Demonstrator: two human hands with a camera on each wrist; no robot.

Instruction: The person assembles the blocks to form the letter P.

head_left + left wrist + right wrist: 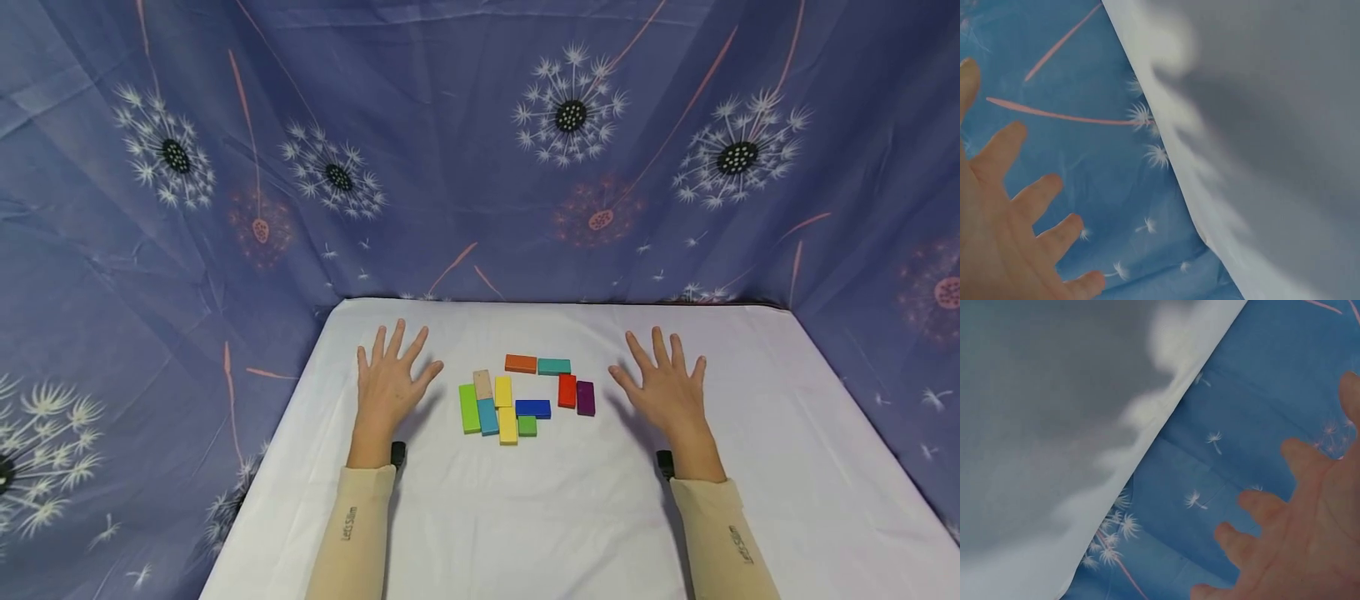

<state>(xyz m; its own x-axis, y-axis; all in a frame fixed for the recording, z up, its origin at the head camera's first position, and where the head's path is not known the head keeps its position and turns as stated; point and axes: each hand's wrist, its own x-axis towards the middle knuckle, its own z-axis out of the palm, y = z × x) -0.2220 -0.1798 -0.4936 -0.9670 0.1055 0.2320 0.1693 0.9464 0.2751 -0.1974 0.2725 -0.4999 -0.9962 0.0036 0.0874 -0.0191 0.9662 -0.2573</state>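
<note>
Flat coloured blocks lie grouped mid-table in the head view. To the left are a lime block (469,408), a plain wood block (482,384) and a light-blue block (487,416). Two yellow blocks (507,426), a blue block (533,408) and a small green block (527,426) sit in the middle. An orange block (521,363) and a teal block (554,367) lie behind; a red block (567,391) and a purple block (586,398) are at right. My left hand (388,385) and right hand (666,385) flank the group, fingers spread, holding nothing.
A white cloth covers the table (525,525). Behind and beside it hangs a blue curtain (450,150) with dandelion prints. Dark wrist cameras (398,454) show at both wrists, and beige sleeves (351,533) cover the forearms. Both wrist views show the table edge and curtain.
</note>
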